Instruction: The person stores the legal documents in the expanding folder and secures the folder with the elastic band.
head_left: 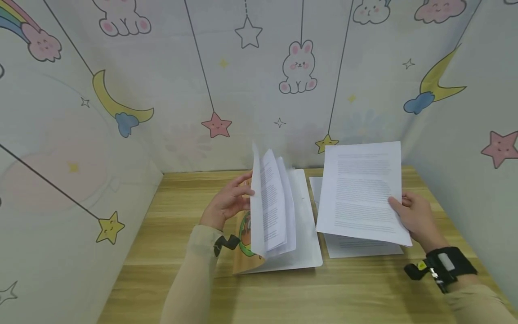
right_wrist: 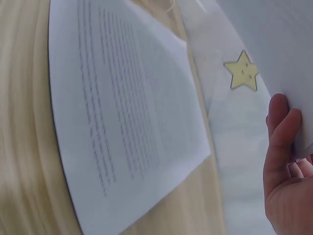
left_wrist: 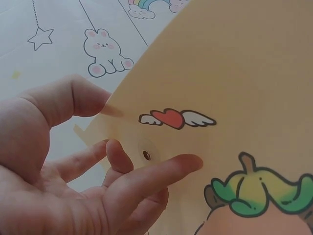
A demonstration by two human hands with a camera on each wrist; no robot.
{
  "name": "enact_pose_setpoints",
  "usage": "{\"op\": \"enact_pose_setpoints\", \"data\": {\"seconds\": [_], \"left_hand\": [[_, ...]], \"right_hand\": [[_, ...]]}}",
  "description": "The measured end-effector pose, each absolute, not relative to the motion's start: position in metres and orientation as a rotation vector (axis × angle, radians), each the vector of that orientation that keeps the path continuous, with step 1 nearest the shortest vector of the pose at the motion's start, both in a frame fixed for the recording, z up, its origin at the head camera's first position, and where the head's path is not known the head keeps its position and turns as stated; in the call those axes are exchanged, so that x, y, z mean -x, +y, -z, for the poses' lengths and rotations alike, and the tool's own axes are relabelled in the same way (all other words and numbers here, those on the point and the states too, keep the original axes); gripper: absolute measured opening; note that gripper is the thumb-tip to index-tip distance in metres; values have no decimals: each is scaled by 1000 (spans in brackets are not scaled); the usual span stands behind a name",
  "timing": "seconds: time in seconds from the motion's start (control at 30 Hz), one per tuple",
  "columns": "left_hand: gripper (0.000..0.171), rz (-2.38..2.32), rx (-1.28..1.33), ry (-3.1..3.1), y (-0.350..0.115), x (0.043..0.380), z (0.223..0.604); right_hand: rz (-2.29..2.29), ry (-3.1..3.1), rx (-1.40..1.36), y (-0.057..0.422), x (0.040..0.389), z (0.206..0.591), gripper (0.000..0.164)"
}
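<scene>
A folder (head_left: pixel 309 234) stands partly opened on the table, its tan cover (left_wrist: pixel 254 73) printed with a winged heart and a cartoon figure. Several printed sheets (head_left: pixel 273 202) stand raised inside it. My left hand (head_left: pixel 228 202) holds the cover's outer edge, fingers bent at the edge and thumb against the tan face; the left wrist view shows a small round fastener (left_wrist: pixel 146 155) beside the fingers. With thumb in front and fingers behind, my right hand (head_left: pixel 414 216) grips printed paper (head_left: pixel 364 189) by its right edge, lifted and tilted. Another printed sheet (right_wrist: pixel 122 107) lies flat beneath it.
The wooden table (head_left: pixel 170 270) meets a white wall cloth (head_left: pixel 259 90) with cartoon stars, moons and rabbits at the back and sides. Wrist-worn cameras sit on the left wrist (head_left: pixel 226 243) and on a black right wrist strap (head_left: pixel 451 265).
</scene>
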State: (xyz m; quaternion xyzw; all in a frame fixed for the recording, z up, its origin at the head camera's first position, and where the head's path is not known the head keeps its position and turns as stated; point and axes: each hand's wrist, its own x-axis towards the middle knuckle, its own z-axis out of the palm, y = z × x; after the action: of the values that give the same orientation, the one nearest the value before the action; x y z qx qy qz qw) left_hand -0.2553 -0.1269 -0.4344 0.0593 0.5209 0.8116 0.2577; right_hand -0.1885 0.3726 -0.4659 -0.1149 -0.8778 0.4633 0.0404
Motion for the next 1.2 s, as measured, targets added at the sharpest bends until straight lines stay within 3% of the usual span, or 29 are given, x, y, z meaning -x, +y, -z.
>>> {"op": "enact_pose_setpoints", "data": {"seconds": [1.2], "left_hand": [[69,-2214,-104,1449,-127,257,434]], "right_hand": [[-1486,-2514,367,332,199,440,49]]}}
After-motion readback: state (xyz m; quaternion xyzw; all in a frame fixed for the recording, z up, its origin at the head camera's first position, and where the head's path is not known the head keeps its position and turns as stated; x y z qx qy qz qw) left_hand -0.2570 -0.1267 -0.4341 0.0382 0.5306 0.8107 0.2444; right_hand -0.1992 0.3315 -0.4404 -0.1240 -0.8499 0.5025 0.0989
